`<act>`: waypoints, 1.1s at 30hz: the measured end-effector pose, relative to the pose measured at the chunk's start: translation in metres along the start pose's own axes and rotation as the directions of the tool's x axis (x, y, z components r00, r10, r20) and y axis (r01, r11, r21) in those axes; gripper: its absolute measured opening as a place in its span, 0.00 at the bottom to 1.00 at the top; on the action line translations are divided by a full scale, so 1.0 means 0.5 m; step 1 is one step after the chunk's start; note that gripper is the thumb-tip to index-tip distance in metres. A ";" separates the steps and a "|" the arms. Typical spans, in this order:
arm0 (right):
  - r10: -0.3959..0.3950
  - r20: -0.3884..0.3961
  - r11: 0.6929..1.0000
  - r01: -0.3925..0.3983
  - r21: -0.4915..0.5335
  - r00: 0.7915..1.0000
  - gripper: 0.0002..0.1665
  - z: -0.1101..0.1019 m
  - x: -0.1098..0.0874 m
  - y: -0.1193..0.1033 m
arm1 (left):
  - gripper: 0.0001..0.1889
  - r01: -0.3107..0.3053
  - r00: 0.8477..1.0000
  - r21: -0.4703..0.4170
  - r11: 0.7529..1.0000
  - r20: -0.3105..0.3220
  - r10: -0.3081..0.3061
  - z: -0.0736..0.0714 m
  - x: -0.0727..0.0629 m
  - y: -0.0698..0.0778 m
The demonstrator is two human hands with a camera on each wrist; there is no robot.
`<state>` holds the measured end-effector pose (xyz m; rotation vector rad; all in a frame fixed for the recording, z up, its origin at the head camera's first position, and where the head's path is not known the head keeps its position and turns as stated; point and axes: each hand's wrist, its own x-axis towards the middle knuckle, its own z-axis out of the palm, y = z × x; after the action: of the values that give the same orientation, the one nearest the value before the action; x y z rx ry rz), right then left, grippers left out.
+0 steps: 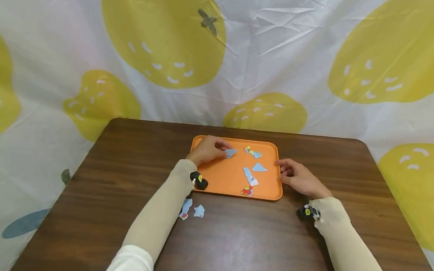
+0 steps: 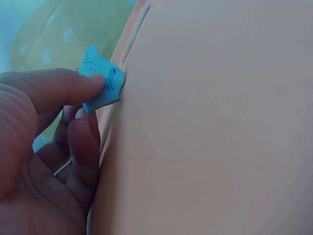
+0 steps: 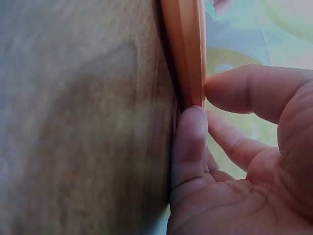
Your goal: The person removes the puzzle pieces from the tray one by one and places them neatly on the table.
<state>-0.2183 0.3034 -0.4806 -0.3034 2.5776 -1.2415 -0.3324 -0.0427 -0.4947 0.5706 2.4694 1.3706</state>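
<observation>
My left hand (image 1: pixel 207 150) is over the left part of the orange tray (image 1: pixel 217 181), pinching a small light-blue cut-out piece (image 2: pixel 108 81) between thumb and fingers. Dark printed lines show on that piece, which has pointed, uneven edges. At the tray's right side, my right hand (image 1: pixel 301 178) grips the rim, thumb and fingertip meeting at the edge in the right wrist view. On the tray's right half lie a blue triangular piece (image 1: pixel 259 167), a long blue-and-white piece (image 1: pixel 250 177), a red patterned piece (image 1: pixel 247 191) and a blue-and-yellow piece (image 1: pixel 255 153).
Two more light-blue pieces lie on the brown wooden table (image 1: pixel 239 246) in front of the tray: one (image 1: pixel 199 211) in plain sight, the other (image 1: pixel 186 209) beside the left forearm. Behind the table hangs a white cloth (image 1: pixel 275 51) with large yellow fruit prints.
</observation>
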 end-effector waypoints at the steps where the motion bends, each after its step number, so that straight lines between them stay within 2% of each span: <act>1: -0.002 0.001 1.000 0.002 0.003 1.000 0.32 0.001 0.000 0.000 | 0.11 0.003 1.000 -0.006 1.000 -0.004 -0.003 0.000 -0.001 -0.001; 7: -0.017 -0.002 1.000 0.017 -0.005 1.000 0.32 0.002 0.001 0.002 | 0.11 -0.005 1.000 -0.116 0.993 -0.009 0.004 -0.006 -0.002 -0.002; 12: -0.016 -0.003 1.000 0.016 0.002 1.000 0.32 0.003 0.004 0.000 | 0.15 -0.008 1.000 -0.231 0.973 -0.003 0.007 -0.014 -0.005 0.004; 15: -0.012 -0.002 1.000 0.012 0.004 1.000 0.32 0.004 0.004 -0.003 | 0.19 0.002 1.000 -0.271 0.963 0.012 0.001 -0.019 -0.009 0.010; 22: -0.013 -0.009 1.000 0.013 -0.008 1.000 0.33 0.002 0.002 -0.008 | 0.24 -0.040 0.999 -0.271 0.962 0.017 0.046 -0.029 -0.022 0.034; 33: -0.006 -0.011 1.000 0.006 0.001 1.000 0.32 0.005 0.001 -0.006 | 0.27 -0.041 0.999 -0.308 0.951 0.014 0.048 -0.038 -0.055 0.049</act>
<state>-0.2177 0.2995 -0.4798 -0.3052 2.5873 -1.2502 -0.3103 -0.0578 -0.4631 0.5666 2.1749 1.7138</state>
